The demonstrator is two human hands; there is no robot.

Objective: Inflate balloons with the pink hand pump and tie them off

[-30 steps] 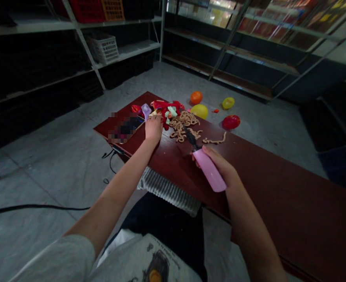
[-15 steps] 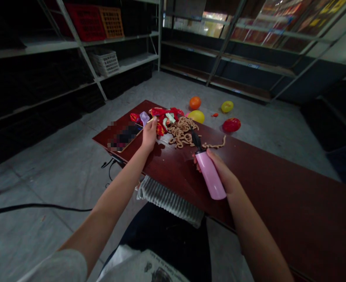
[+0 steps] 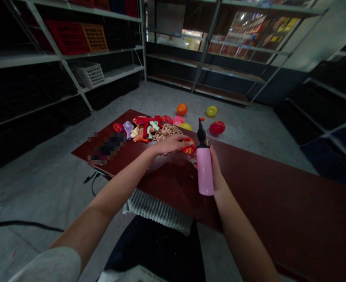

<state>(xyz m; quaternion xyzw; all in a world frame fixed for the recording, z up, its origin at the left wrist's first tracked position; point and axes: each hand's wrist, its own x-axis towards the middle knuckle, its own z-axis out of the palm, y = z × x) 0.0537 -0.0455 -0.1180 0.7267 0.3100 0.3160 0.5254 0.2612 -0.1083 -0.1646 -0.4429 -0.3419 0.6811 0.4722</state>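
My right hand (image 3: 215, 164) is wrapped round a pink hand balloon pump (image 3: 205, 172), whose black nozzle (image 3: 201, 133) points up and away from me. To its left, my left hand (image 3: 173, 144) has its fingertips closed on a limp red balloon with yellow print (image 3: 189, 146), just beside the pump. Part of that balloon is hidden behind the fingers. Beyond my left hand lies a heap of limp balloons (image 3: 143, 127) in red, cream, orange, mint and purple. A tangle of thin tan balloons (image 3: 168, 131) is partly covered by the hand.
The dark red table (image 3: 264, 188) stretches to the right. A blurred-out flat object (image 3: 108, 148) lies at its left end. Inflated balloons, including orange (image 3: 182, 109), yellow (image 3: 211, 111) and red (image 3: 217, 127), sit on the floor behind. Shelves with crates (image 3: 91, 75) stand around.
My left hand has moved right from the balloon heap to beside the pump, with a red balloon now in its fingers. The pump has turned more upright. The whole view has shifted.
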